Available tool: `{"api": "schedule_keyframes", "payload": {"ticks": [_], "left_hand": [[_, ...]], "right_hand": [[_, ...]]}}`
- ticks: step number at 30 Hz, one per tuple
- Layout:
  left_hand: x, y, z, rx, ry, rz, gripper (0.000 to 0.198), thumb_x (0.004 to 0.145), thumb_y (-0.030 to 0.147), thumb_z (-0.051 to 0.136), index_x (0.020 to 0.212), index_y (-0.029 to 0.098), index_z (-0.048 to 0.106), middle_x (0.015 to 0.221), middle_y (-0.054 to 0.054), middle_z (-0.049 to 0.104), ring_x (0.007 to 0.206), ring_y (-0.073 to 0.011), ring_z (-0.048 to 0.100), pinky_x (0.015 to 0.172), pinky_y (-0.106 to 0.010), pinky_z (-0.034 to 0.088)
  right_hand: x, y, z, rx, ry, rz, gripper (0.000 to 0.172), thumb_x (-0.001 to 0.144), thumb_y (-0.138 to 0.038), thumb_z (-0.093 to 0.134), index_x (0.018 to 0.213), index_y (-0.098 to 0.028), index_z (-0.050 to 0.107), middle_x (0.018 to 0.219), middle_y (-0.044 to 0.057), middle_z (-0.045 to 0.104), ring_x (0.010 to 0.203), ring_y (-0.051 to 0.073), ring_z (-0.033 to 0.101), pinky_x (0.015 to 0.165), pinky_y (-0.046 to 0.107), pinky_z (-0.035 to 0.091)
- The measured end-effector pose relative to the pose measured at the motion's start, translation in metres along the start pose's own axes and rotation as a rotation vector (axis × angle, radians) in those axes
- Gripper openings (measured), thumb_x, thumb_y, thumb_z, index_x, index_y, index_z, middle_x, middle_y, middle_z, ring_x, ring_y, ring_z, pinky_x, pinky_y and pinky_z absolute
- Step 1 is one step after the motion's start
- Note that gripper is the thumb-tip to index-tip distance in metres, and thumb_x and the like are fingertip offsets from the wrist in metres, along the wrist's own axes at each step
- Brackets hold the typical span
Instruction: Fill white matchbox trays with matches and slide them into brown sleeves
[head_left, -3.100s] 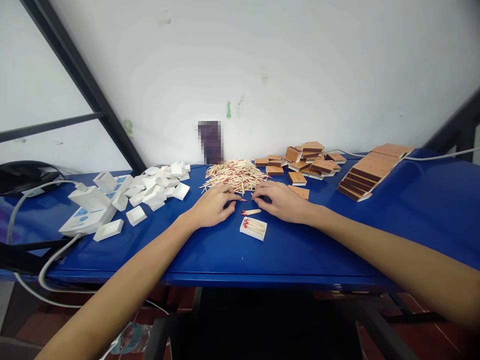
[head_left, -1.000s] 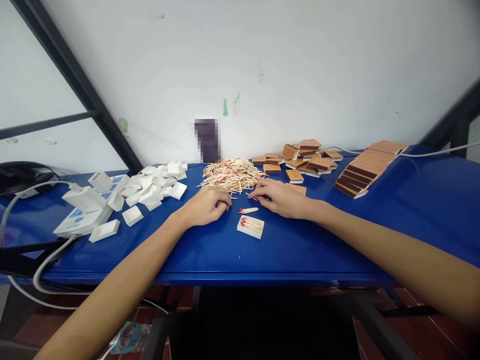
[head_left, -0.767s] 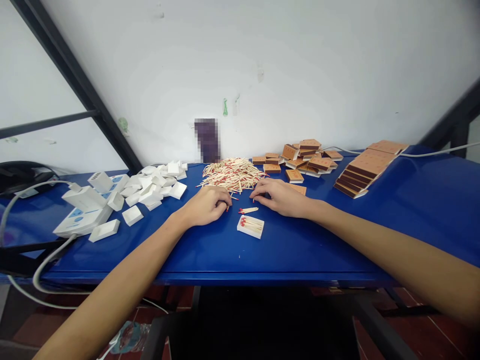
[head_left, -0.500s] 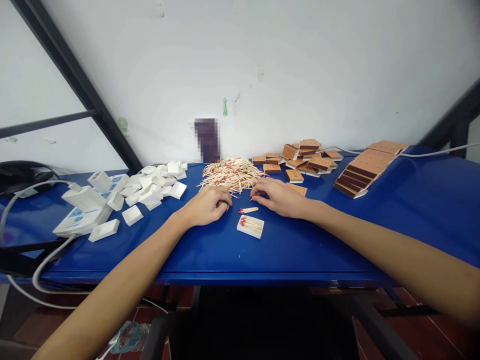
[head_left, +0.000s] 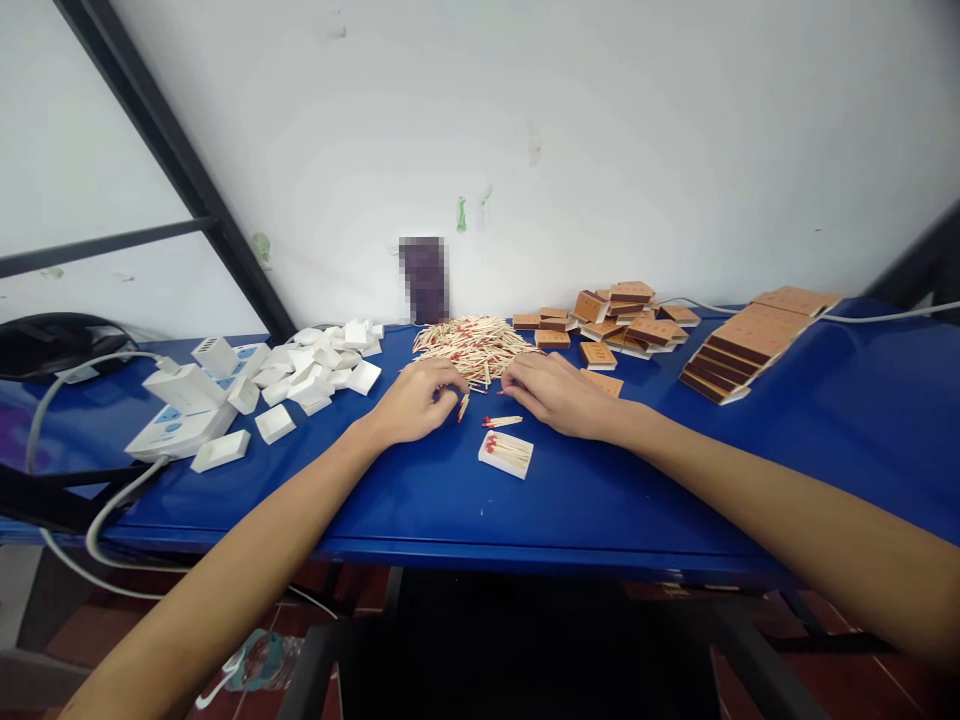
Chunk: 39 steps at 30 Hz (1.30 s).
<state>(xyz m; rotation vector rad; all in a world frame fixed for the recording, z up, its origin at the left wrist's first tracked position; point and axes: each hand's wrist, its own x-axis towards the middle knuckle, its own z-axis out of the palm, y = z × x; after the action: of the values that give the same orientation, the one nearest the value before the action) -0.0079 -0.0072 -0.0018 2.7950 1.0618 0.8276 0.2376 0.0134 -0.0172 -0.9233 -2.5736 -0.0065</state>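
Left hand (head_left: 416,402) curls shut, seemingly pinching a match (head_left: 463,405) now clear of the pile (head_left: 472,343).
Right hand (head_left: 559,396) lies half-curled at the pile's edge; its hold is hidden.

Bright even daylight, soft shadows, wide-angle edge distortion

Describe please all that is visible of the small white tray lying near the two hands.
The tray is a small, shallow white box, seemingly cardboard, open on top. It lies flat on the blue table, slightly turned, nearer the person than the left hand and right hand. Inside, matches lie side by side, red heads toward the left. Neither hand touches it.
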Motion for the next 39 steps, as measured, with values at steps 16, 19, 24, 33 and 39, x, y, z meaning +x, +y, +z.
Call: {"api": "schedule_keyframes", "payload": {"ticks": [16,19,24,33,39], "left_hand": [[-0.001,0.000,-0.006,0.231,-0.176,-0.154,0.020,0.084,0.032,0.059,0.087,0.021,0.076,0.085,-0.004,0.070,0.084,-0.0208,0.062,0.073,-0.032,0.047],[-0.002,-0.003,-0.010,0.242,-0.186,-0.168,0.019,0.081,0.026,0.057,0.084,0.019,0.075,0.085,-0.005,0.071,0.081,-0.0198,0.062,0.072,-0.031,0.045],[-0.004,-0.005,-0.017,0.294,-0.204,-0.223,0.017,0.076,0.024,0.056,0.078,0.018,0.072,0.076,-0.004,0.068,0.071,-0.0182,0.059,0.065,-0.029,0.040],[-0.003,-0.002,-0.020,0.335,-0.234,-0.240,0.014,0.073,0.024,0.055,0.075,0.017,0.067,0.073,-0.004,0.066,0.068,-0.0176,0.057,0.060,-0.028,0.034],[-0.006,-0.001,-0.038,0.151,-0.423,-0.225,0.010,0.072,0.020,0.057,0.072,0.018,0.067,0.064,0.001,0.064,0.058,-0.0122,0.054,0.056,-0.025,0.033]], "right_hand": [[-0.014,-0.002,-0.014,0.052,-0.166,0.229,0.018,0.093,-0.025,0.048,0.076,-0.020,0.052,0.076,0.006,0.064,0.067,0.017,0.056,0.060,0.029,0.034],[-0.016,-0.006,-0.020,0.036,-0.193,0.240,0.014,0.090,-0.024,0.052,0.077,-0.020,0.053,0.076,0.005,0.063,0.067,0.017,0.054,0.059,0.028,0.033],[-0.016,-0.005,-0.018,0.026,-0.187,0.169,0.011,0.091,-0.021,0.049,0.080,-0.019,0.053,0.081,0.005,0.061,0.071,0.017,0.053,0.062,0.028,0.035],[-0.013,0.003,-0.004,0.094,-0.083,0.067,0.021,0.097,-0.030,0.046,0.090,-0.020,0.063,0.093,0.007,0.063,0.085,0.020,0.058,0.072,0.031,0.041],[-0.013,0.004,-0.002,0.121,-0.063,0.067,0.023,0.097,-0.031,0.049,0.089,-0.020,0.067,0.090,0.007,0.064,0.082,0.019,0.059,0.070,0.030,0.042]]}}
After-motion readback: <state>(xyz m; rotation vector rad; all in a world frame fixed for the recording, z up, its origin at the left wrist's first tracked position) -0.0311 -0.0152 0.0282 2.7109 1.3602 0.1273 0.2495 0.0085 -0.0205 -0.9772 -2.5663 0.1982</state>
